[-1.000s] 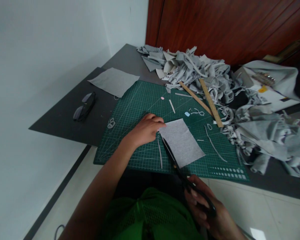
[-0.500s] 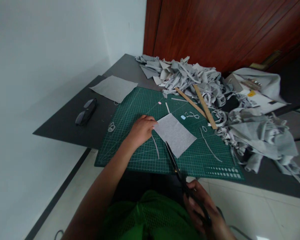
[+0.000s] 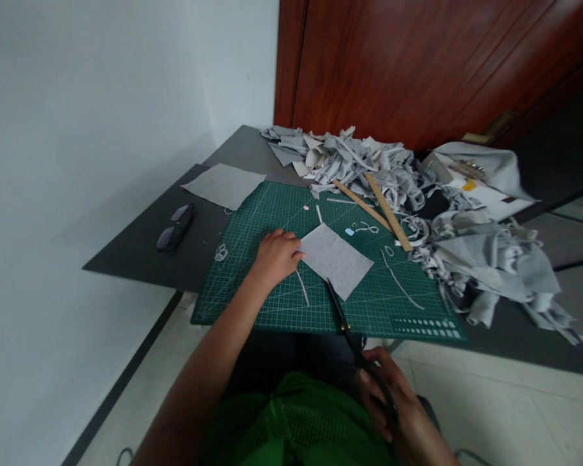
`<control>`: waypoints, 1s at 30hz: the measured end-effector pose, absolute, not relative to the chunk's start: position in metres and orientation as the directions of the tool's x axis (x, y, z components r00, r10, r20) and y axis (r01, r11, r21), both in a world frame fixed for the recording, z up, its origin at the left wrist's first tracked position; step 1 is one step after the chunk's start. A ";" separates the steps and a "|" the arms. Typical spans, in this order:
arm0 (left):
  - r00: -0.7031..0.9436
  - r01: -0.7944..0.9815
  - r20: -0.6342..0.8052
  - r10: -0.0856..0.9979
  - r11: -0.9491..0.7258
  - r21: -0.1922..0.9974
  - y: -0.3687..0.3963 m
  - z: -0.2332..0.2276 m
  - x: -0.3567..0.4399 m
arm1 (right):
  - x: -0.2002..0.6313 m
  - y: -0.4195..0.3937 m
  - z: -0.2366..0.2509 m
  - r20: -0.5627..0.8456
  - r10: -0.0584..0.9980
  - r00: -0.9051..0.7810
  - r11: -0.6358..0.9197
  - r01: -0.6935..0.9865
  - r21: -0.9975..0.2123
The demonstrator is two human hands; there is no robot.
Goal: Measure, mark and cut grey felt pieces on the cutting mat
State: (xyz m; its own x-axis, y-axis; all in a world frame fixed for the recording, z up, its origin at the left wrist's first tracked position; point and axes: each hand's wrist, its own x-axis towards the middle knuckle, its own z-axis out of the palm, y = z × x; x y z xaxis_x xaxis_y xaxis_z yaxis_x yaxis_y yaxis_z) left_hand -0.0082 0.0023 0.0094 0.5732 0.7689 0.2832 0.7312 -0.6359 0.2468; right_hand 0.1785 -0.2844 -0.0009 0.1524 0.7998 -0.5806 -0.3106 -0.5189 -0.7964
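A light grey square of cloth (image 3: 337, 259) lies on a green cutting mat (image 3: 242, 304). My left hand (image 3: 277, 255) is closed at its left corner, thumb and fingers pinching the edge there. My right hand (image 3: 393, 395) grips the handles of black scissors (image 3: 342, 320), low at the mat's front edge. The blades point up and away, their tips touching or just over the cloth's near edge; they look closed or nearly so. A narrow cloth strip (image 3: 303, 288) lies on the mat beside my left hand.
A larger grey cloth piece (image 3: 226, 186) and dark glasses (image 3: 175, 228) are at the left. Two wooden rulers (image 3: 388, 212) rest near heaped grey scraps (image 3: 359, 158). More scraps (image 3: 499, 259) and a white box (image 3: 466, 181) stand at the right. Thin strips (image 3: 400, 281) lie on the mat.
The whole view has shifted slightly. The scissor tips have moved a little along the cloth's near edge, to the right. My left hand stays at the cloth's left corner.
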 end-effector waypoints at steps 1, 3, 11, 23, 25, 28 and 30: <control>0.532 0.772 0.273 0.801 -0.592 0.231 0.001 0.012 -0.007 | 0.179 -0.285 -0.001 -0.568 0.806 0.166 -0.505 -0.306 -0.807; 0.462 0.832 0.259 0.848 -0.515 0.205 -0.003 0.016 -0.005 | 0.179 -0.287 -0.002 -0.553 0.821 0.139 -0.492 -0.317 -0.811; 0.351 0.844 0.320 0.880 -0.445 0.298 0.002 0.018 -0.014 | 0.168 -0.269 -0.005 -0.536 0.840 -0.083 -0.532 -0.323 -0.783; 0.575 0.753 0.182 0.798 -0.603 0.263 0.008 0.018 -0.021 | 0.181 -0.238 0.005 -0.528 0.809 0.260 -0.405 -0.406 -0.819; 0.552 0.775 0.170 0.817 -0.577 0.257 0.007 0.023 -0.024 | 0.181 -0.240 0.004 -0.485 0.798 0.358 -0.334 -0.408 -0.850; 0.550 0.783 0.135 0.824 -0.565 0.261 0.007 0.027 -0.031 | 0.176 -0.248 0.002 -0.458 0.813 0.359 -0.307 -0.405 -0.861; 0.569 0.772 0.110 0.815 -0.575 0.271 0.007 0.027 -0.035 | 0.171 -0.253 0.000 -0.465 0.849 0.251 -0.351 -0.391 -0.851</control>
